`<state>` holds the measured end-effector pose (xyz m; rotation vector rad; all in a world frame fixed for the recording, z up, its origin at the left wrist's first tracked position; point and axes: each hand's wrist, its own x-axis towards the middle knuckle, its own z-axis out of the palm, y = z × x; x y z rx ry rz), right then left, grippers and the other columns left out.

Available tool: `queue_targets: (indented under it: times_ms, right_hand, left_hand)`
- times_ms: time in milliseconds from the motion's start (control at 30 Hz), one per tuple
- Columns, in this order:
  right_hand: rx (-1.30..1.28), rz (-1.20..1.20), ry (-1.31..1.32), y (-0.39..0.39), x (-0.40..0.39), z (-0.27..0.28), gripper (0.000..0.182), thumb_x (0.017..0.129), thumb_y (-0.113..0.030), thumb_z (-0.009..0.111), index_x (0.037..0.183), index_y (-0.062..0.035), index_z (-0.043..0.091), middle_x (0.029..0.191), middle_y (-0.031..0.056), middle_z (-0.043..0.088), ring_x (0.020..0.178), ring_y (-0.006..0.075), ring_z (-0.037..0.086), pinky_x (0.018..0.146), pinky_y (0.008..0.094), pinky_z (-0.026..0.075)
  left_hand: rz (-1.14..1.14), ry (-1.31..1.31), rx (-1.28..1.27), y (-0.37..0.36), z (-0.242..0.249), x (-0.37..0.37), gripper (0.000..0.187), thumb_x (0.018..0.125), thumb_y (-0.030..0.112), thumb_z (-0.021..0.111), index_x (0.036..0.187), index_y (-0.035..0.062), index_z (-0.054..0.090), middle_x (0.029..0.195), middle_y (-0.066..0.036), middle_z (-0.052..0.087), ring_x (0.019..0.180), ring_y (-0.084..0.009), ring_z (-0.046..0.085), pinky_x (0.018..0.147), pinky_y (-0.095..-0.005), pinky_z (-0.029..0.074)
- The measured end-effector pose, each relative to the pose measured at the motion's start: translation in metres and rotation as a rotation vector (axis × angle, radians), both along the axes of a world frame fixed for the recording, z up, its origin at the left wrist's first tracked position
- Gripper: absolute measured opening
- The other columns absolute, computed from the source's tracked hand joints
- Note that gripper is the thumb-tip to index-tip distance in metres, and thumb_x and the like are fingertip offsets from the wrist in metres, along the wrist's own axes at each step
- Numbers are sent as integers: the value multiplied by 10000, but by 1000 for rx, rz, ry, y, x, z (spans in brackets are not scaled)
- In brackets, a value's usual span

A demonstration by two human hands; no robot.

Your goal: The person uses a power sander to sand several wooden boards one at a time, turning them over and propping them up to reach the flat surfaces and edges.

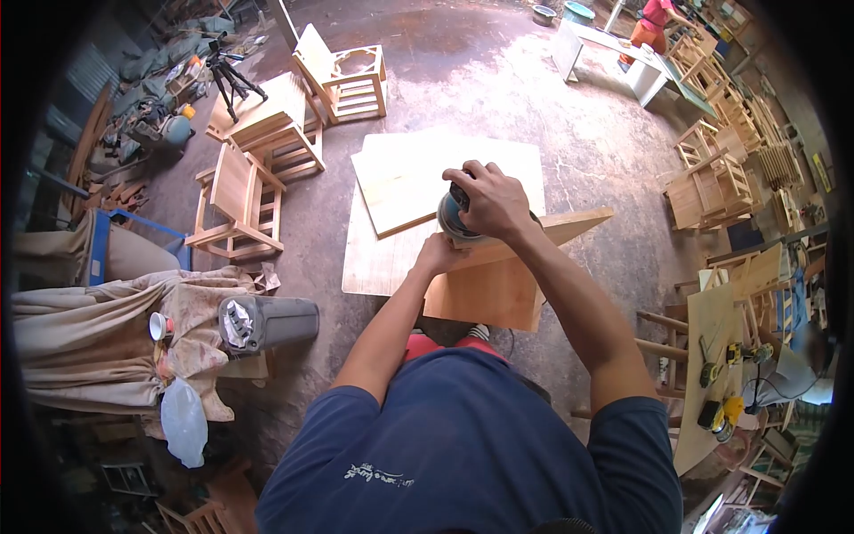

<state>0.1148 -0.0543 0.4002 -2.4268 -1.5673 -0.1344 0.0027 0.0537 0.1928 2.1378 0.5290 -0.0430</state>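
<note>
My right hand (491, 203) is wrapped over the top of a dark and teal power sander (452, 214), its fingers closed round the body. The sander rests at the left end of the upper edge of a light wooden piece (485, 289). Beside and below the sander, my left hand (439, 254) grips that piece near its left corner; some of its fingers are hidden. A flat wooden panel (398, 194) lies left of the sander on a large pale board (360, 267).
Wooden chairs (238, 200) and a tripod (233, 80) stand at the upper left. A grey bin (285, 322) is at my left. On my right, a wooden table (694, 427) holds yellow power tools (729, 412). Another person (651, 27) is at the far upper right.
</note>
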Motion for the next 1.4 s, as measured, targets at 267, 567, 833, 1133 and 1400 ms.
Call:
queue_targets:
  times_ms: [267, 567, 833, 1133, 1400]
  right_hand:
    - [5, 26, 39, 14, -11, 1, 619, 735, -183, 778, 1325, -322, 653, 1276, 39, 667, 1097, 298, 691, 862, 428, 625]
    - [41, 51, 51, 22, -22, 0, 570, 807, -124, 691, 1336, -329, 647, 1231, 43, 672, 1102, 297, 689, 830, 432, 614]
    - [-4, 36, 57, 19, -24, 0, 594, 799, -132, 705, 1357, -325, 631, 1245, 48, 658, 1108, 303, 677, 829, 438, 603]
    - [7, 12, 75, 18, -24, 0, 583, 800, -126, 702, 1346, -317, 631, 1223, 53, 656, 1089, 299, 676, 811, 442, 599]
    - [16, -25, 61, 11, -18, 0, 560, 820, -144, 695, 1348, -318, 632, 1225, 55, 658, 1092, 299, 675, 809, 444, 605]
  left_hand:
    - [-33, -145, -18, 1, -10, -3, 682, 804, 418, 894, 1370, 101, 683, 1348, -163, 726, 1291, -320, 669, 1077, -444, 548]
    - [-77, -393, -77, -2, -15, -5, 625, 822, 252, 888, 1400, 162, 669, 1431, -64, 686, 1384, -254, 599, 1147, -418, 486]
    - [-32, -331, -417, -1, -13, -5, 790, 842, 294, 922, 1507, 85, 551, 1517, -100, 601, 1396, -241, 555, 1132, -439, 467]
    - [-39, -323, -218, 1, -22, 0, 819, 829, 321, 925, 1492, 34, 538, 1471, -123, 615, 1347, -255, 581, 1101, -428, 487]
    - [-52, -56, -99, 2, -2, -2, 761, 841, 418, 894, 1452, 65, 607, 1420, -157, 673, 1325, -293, 630, 1079, -433, 510]
